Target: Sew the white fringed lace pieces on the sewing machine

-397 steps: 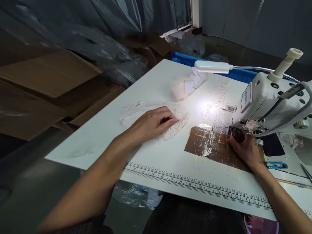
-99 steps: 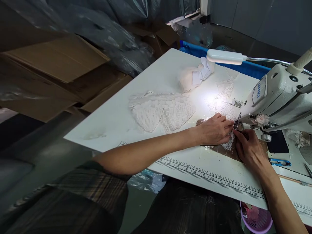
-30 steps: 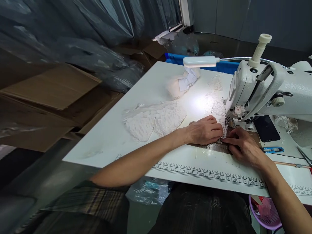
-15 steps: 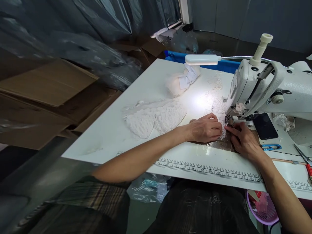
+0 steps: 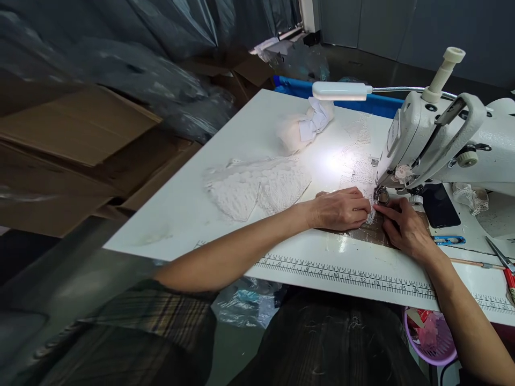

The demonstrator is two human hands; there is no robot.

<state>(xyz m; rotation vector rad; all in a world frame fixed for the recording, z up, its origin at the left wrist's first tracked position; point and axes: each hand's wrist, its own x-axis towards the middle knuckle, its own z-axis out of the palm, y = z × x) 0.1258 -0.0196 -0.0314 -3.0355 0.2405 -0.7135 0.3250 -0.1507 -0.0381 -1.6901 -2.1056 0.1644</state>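
Observation:
White lace fabric [image 5: 358, 170] runs along the table to the needle area of a white sewing machine [image 5: 426, 145]. My left hand [image 5: 341, 209] is closed on the near part of the lace, just left of the presser foot. Close by on the other side, my right hand [image 5: 404, 225] has its index finger stretched to the lace edge beside the foot, thumb bent below. Whether that hand pinches any lace is hidden. Beneath both hands lies a brownish, shiny plate [image 5: 368, 234]. A pair of white lace pieces [image 5: 257, 187] rests left of my hands.
A lamp [image 5: 341, 91] shines on the table [image 5: 161, 228]. A bundle of pale tulle [image 5: 293, 131] lies at the back. Right of my hands are a phone [image 5: 441, 206], blue thread snips [image 5: 448, 240] and red-handled scissors [image 5: 509, 279]. Cardboard boxes [image 5: 80, 128] stand left; a purple basket [image 5: 438, 348] sits below.
The view has shifted slightly, so the machine appears a little farther right and higher. Both hands keep nearly the same place at the lace beside the presser foot.

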